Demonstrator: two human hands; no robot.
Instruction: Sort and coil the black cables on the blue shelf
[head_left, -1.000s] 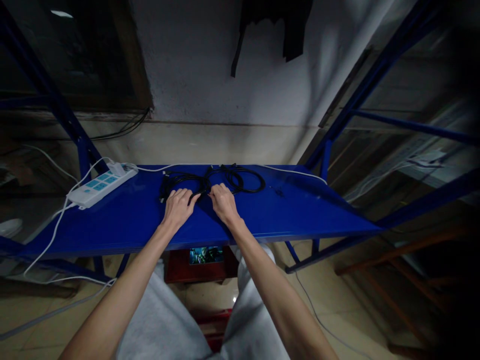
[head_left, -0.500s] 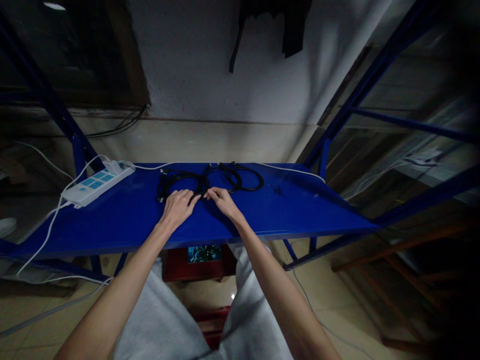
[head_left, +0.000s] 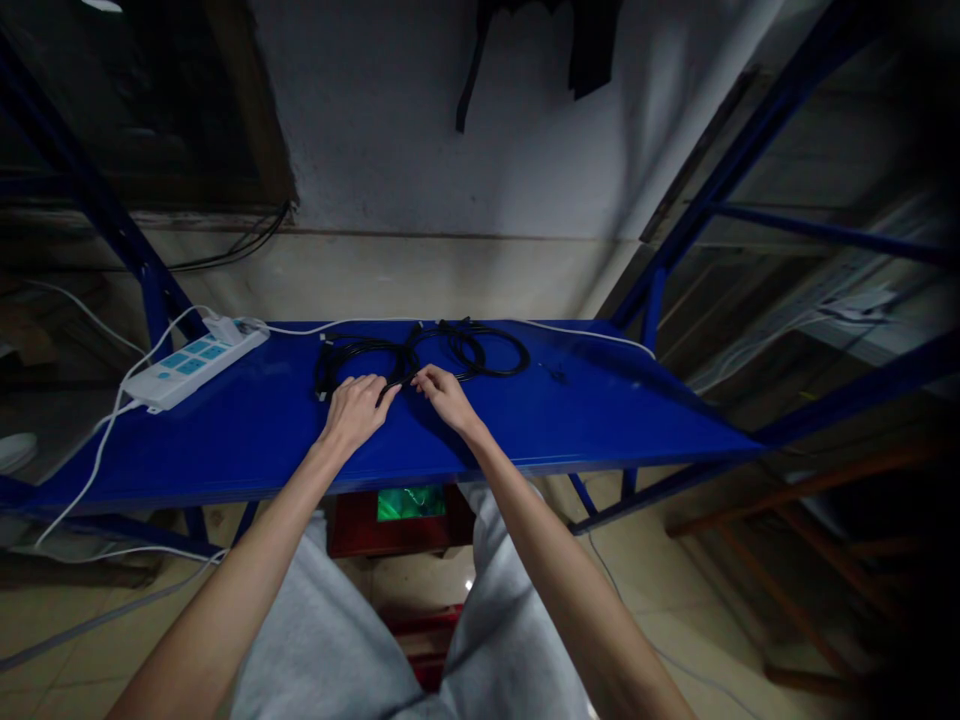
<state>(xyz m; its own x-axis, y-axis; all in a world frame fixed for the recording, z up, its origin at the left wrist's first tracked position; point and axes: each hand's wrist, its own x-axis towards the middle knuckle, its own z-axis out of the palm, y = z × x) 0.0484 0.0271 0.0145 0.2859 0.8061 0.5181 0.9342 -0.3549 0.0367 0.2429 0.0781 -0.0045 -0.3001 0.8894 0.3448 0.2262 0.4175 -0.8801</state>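
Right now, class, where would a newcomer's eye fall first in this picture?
Probably on the blue tabletop across the middle, where the left hand and right hand touch coiled black cables. A white power strip lies at the tabletop's left end, and a green screen glows below the front edge.

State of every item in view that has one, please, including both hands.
Left hand: fingers bent over the left coil's near side; grip hidden.
Right hand: fingertips drawn together at the black cable; grip too small to tell.
Left coil: wound, partly covered.
Right coil: loops lying overlapped.
Power strip: on the table, white plug at its far end.
Screen: lit, green.
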